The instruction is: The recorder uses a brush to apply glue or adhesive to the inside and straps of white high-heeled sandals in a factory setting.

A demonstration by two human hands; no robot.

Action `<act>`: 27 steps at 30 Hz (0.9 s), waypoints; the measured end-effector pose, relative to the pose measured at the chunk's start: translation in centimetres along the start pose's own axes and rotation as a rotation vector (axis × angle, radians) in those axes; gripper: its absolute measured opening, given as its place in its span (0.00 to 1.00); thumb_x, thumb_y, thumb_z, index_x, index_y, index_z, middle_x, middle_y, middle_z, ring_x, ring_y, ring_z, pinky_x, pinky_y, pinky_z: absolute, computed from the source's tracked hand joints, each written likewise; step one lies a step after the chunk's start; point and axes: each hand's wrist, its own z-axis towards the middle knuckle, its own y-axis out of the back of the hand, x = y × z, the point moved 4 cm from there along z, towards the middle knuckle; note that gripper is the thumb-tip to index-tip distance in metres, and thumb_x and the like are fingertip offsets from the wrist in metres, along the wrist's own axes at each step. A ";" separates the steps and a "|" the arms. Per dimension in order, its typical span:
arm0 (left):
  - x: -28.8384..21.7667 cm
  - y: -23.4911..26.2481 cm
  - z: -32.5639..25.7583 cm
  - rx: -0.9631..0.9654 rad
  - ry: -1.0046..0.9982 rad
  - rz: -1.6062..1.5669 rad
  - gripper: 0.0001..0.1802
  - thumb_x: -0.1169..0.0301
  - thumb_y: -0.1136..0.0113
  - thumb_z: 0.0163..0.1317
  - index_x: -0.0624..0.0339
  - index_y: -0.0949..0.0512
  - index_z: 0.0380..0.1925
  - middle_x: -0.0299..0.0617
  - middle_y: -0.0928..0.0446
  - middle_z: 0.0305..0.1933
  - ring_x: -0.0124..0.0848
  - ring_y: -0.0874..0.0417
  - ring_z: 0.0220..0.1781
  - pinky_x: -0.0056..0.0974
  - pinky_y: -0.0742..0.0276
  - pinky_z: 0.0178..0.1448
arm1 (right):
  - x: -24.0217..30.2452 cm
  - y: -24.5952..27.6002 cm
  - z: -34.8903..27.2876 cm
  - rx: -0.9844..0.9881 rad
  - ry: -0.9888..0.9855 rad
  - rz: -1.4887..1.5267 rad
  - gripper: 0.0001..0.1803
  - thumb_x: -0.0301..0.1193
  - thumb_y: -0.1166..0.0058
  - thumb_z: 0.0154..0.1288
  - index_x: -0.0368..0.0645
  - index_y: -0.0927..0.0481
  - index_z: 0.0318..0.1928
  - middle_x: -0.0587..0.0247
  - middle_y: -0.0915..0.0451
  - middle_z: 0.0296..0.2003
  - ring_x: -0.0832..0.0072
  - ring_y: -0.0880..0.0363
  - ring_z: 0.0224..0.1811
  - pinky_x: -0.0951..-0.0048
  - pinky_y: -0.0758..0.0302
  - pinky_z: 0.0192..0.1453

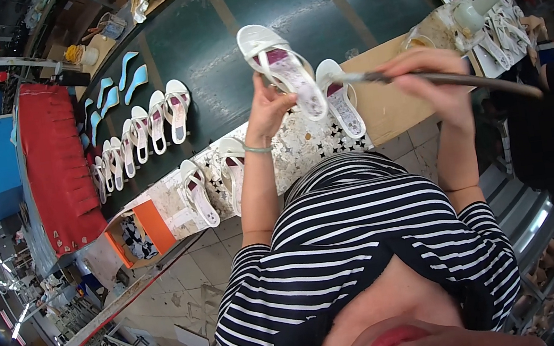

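My left hand (267, 110) is closed around the side of a white strappy sandal (303, 92), holding it raised above the work surface with its patterned, purple-marked insole facing up. In my right hand (429, 79) is a brush (489, 80) with a long dark handle; its pale tip points left, toward the held sandal. A second white sandal (347, 113) rests just right of the held one, partly behind the brush tip. Left of my left forearm, two more sandals lie on the speckled ledge, a nearer sandal (198, 194) and another sandal (232, 168) partly hidden by my arm.
A dark green conveyor belt (196, 36) carries a row of white sandals (158, 122) and several blue sole-shaped pieces (136, 84). At right, a glue-stained container (436, 29) and a pale bottle (470, 16) stand near piled white straps (504, 38). An orange box (153, 226) sits lower left, below red cloth (63, 166).
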 end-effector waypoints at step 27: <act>11.0 5.5 26.1 -0.428 -0.112 0.568 0.28 0.54 0.47 0.69 0.67 0.29 0.59 0.49 0.22 0.52 0.34 0.22 0.49 0.37 0.27 0.56 | -28.4 14.2 -9.9 -0.626 -0.679 -0.204 0.06 0.25 0.42 0.62 0.33 0.19 0.36 0.61 0.17 0.27 0.78 0.16 0.27 0.79 0.22 0.28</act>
